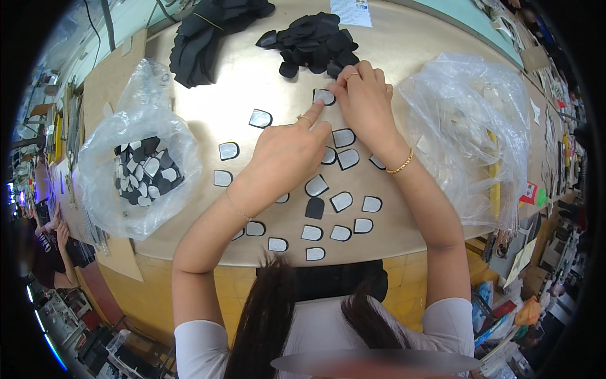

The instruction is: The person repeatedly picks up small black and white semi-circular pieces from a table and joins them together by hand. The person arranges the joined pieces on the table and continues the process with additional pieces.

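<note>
My left hand stretches its index finger onto a small grey-faced piece with a black rim, square at one end and rounded at the other. The fingertip presses it against the table; the other fingers curl under. Just right of that piece is my right hand, fingers bent and thumb drawn in at the piece's edge. What the right fingertips pinch, if anything, is hidden. Beyond them lies a heap of loose black pieces. Similar grey-faced pieces lie scattered below my hands, with one all-black piece among them.
A clear plastic bag holding grey and black pieces stands open at left. Another large clear bag lies at right. A bundle of black pieces sits at the back, near a printed paper. Another person's hand shows at far left.
</note>
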Action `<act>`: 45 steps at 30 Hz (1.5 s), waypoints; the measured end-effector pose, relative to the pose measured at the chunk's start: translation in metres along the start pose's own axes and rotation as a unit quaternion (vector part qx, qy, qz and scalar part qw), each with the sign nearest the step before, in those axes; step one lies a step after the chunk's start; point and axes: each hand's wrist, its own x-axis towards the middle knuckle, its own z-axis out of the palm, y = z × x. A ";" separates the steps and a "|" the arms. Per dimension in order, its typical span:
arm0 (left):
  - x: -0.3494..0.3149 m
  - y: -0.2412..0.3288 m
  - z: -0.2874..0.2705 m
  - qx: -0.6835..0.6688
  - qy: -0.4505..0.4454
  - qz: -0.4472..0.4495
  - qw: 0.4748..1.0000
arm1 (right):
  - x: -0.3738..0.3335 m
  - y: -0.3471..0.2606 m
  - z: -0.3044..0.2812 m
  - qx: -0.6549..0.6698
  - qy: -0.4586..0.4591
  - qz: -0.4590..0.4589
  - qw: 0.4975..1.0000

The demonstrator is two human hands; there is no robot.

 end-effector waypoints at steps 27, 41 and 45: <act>-0.082 -0.028 -0.024 -0.498 0.161 -0.192 0.831 | -0.098 -0.012 -0.025 -0.092 -0.070 -0.226 0.967; -0.118 -0.088 -0.023 -0.689 0.303 -0.156 0.640 | -0.151 -0.013 -0.049 0.032 -0.092 -0.115 0.989; -0.103 -0.078 0.000 -0.431 0.302 -0.236 0.817 | -0.206 -0.031 -0.052 -0.038 -0.113 -0.122 0.985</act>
